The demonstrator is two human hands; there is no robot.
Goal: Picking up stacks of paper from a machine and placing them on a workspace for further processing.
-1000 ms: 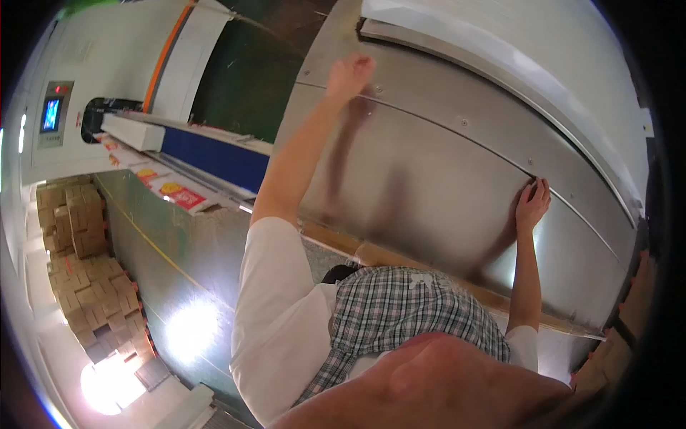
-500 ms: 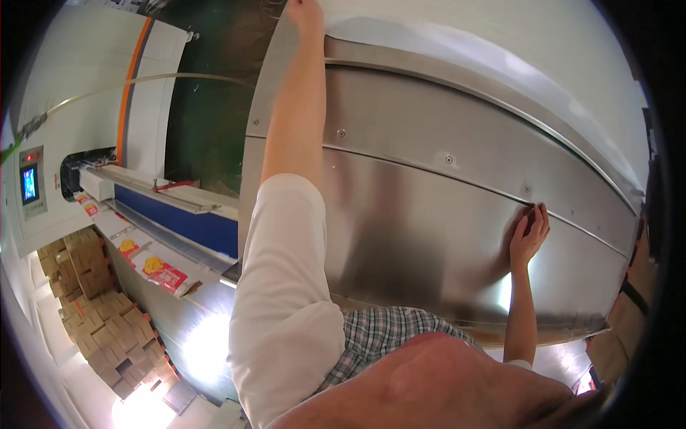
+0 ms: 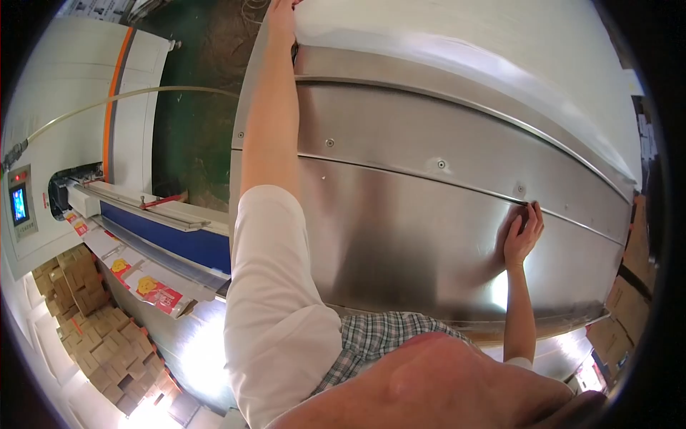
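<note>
A wide stainless steel panel with screws and a long seam spreads in front of me. My left arm stretches far forward over its left end. At the top edge of the view, my left hand is mostly cut off, beside a large smooth white surface; its fingers do not show well enough to judge. On the right, my right hand rests against the steel with its fingertips at the seam. Its fingers are lightly bent and the thumb stands apart, with nothing visible in its grasp.
To the left stands a white machine with a small control screen and a hose. A blue-sided conveyor carries printed red-and-white packaging. Stacked brown cartons lie at lower left; more cardboard stands at far right.
The view has shifted slightly, so the machine sits farther left and the panel a little lower. My left hand lies nearer the top edge. My right hand keeps its place at the seam.
</note>
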